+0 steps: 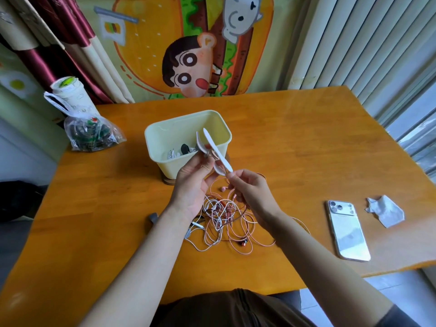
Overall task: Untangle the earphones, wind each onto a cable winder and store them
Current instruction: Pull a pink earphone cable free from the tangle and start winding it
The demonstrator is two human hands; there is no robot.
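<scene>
Wooden table (295,142), orange-brown, bearing everything below. Pale yellow bin (165,140) at centre back, holding stored earphones at its bottom. Tangle of pink, white and red earphones (226,218) on table just in front of bin, under both hands. White phone (348,231) face down to the right, crumpled tissue (385,210) beside it. Left hand (192,185) gripping white cable winder (213,152), raised before bin. Right hand (250,190) pinching pink cable at winder's lower end.
</scene>
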